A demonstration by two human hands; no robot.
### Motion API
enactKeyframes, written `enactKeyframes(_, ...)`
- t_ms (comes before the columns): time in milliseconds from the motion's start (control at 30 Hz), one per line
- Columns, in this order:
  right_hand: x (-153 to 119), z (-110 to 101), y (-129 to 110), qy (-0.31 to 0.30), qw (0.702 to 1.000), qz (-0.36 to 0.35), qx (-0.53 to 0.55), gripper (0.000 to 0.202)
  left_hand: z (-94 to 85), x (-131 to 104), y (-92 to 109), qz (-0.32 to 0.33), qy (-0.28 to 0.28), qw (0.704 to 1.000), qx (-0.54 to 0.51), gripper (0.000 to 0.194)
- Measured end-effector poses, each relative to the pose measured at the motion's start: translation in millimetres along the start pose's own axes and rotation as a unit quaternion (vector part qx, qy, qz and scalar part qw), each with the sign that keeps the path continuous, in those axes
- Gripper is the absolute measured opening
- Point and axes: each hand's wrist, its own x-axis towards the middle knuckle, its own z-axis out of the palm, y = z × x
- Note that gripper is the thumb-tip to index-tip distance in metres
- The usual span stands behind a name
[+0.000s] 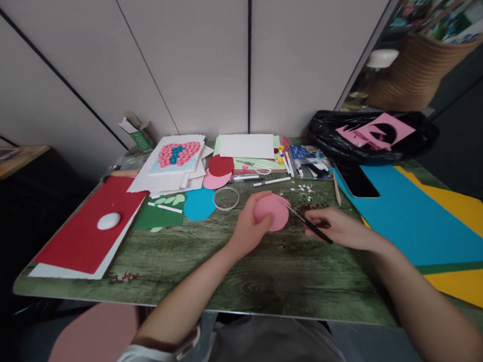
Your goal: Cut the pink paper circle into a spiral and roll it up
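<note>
A pink paper circle (276,216) is held over the middle of the green table, pinched between the thumb and fingers of my left hand (249,223). My right hand (333,226) is closed around a black-handled tool (316,230), which looks like scissors. Its thin metal end meets the upper right edge of the pink paper. Just left of my left hand lies a clear round ring (226,198), beside a blue paper circle (200,204). Small white and dark red scraps (304,191) lie beyond my right hand.
Red paper (81,236) bears a white oval object (109,221) at left. Behind are white sheets with a pink-and-blue picture (178,154), white scissors (262,167) and markers. A phone (357,179), blue paper (419,216) and a black bag (323,132) are at right.
</note>
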Motion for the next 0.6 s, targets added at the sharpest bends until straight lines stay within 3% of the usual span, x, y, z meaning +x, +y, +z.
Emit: enactKeyframes(600,-2.3,-3.3,-0.7,0.022,0.999,-0.014,-0.046,0.038,-0.1,1.2,-0.7,-0.004,0.029,1.0,-0.009,0.045)
